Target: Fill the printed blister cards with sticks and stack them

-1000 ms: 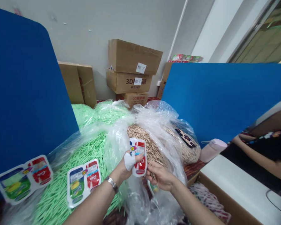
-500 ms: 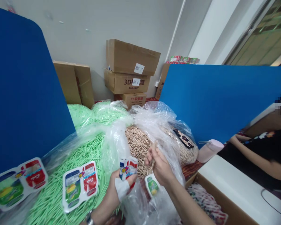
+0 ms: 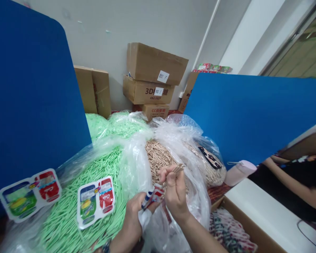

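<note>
My left hand (image 3: 134,212) is closed around a small printed packet (image 3: 154,195) in blue, red and white, which is bent and tilted to the right. Just beside it, my right hand (image 3: 175,196) pinches a few thin tan sticks (image 3: 178,169) between thumb and fingers. Behind the hands lies an open plastic bag full of loose tan sticks (image 3: 156,154). To the left, two flat printed trays, one nearer (image 3: 96,202) and one farther left (image 3: 30,195), rest on or beside a heap of light green sticks (image 3: 110,165).
Cardboard boxes (image 3: 150,90) are stacked at the wall between blue partitions (image 3: 252,116). On the right are a pink cylinder (image 3: 241,172), a patterned phone-like object (image 3: 210,157) and a carton of packets (image 3: 229,228). A person's arm (image 3: 295,182) shows beyond a white surface (image 3: 276,214).
My right hand has drawn close to the packet, and the sticks now point up to the right. The packet has tilted. A green-and-white packet between my hands is now hidden. The view shifted slightly.
</note>
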Motion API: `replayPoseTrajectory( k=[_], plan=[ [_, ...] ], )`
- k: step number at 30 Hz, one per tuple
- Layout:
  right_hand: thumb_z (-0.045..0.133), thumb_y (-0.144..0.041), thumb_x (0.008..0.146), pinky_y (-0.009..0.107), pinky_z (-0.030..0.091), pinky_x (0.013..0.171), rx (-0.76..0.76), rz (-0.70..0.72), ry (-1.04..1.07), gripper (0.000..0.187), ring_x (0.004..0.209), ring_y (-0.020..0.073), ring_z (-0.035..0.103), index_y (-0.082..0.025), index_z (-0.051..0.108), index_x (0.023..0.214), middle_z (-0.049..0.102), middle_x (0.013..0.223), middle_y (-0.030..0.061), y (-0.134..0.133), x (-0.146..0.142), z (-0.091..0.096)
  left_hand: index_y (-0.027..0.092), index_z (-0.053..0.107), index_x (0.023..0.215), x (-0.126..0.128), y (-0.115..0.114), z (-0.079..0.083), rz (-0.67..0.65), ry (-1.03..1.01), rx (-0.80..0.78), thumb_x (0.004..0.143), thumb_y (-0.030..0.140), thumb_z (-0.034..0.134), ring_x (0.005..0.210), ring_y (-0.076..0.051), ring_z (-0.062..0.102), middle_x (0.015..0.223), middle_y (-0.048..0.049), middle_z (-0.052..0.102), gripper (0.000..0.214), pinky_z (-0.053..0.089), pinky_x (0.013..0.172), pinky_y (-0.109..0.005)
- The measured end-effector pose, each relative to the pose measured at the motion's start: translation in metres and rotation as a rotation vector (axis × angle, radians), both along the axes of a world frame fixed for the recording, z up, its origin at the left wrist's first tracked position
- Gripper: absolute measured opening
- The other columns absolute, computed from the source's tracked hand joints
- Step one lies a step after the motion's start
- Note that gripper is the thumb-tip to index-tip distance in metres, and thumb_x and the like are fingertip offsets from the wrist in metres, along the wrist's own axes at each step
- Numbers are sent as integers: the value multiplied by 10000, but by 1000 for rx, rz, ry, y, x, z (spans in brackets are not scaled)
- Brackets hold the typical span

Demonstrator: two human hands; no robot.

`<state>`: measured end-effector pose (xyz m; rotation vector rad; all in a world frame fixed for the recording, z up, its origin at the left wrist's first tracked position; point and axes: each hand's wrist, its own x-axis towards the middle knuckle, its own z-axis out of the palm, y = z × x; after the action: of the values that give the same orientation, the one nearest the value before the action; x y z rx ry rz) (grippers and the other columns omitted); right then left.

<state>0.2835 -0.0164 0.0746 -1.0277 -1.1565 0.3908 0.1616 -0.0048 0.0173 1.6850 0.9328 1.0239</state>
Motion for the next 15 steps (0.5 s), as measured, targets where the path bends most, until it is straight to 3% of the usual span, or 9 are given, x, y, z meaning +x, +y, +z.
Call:
replayPoseTrajectory(
  k=[3,5,8,10,12,15],
  plan=[
    [331,-342,991,338,433,866,-68,-21,-50,202,912,165,544,-247,481,896,521,782,3,-3,-6,-10,166,635,651,-1,1,0,1,-35,-19,725,230,732,625,-184,518,650,-9,589,137,414,612,-256],
    [331,-350,990,371,403,943,-122,-13,-133,204,1071,190,514,-248,501,945,571,929,40,-6,-6,-16,171,646,656,-2,2,0,-1,-80,-17,717,230,740,644,-190,533,666,-11,600,127,423,624,-257],
    [360,-394,975,431,336,1053,-176,30,-263,272,1257,232,417,-252,486,1169,501,1281,93,-11,-1,-19,176,667,687,-6,5,1,0,-98,6,713,221,745,660,-200,556,698,-20,626,93,437,636,-267],
    [361,-403,971,457,327,1075,-187,41,-286,393,1302,245,391,-255,377,1335,430,1393,107,-13,6,-16,175,666,699,-8,6,2,-11,-80,14,724,215,735,673,-208,573,711,-28,637,83,451,652,-278],
    [346,-369,978,480,324,1084,-182,29,-343,448,1320,248,384,-260,306,1410,413,1427,107,-14,11,-13,173,657,687,-10,7,4,-29,-82,3,725,214,734,682,-214,583,705,-28,636,95,463,669,-288],
    [385,-298,965,509,308,1094,-155,117,-608,399,1284,253,440,-287,438,1361,531,1343,74,-13,16,-9,163,655,684,-12,8,4,-32,-130,-55,705,219,752,668,-205,577,692,-21,636,114,466,651,-284]
  ],
)
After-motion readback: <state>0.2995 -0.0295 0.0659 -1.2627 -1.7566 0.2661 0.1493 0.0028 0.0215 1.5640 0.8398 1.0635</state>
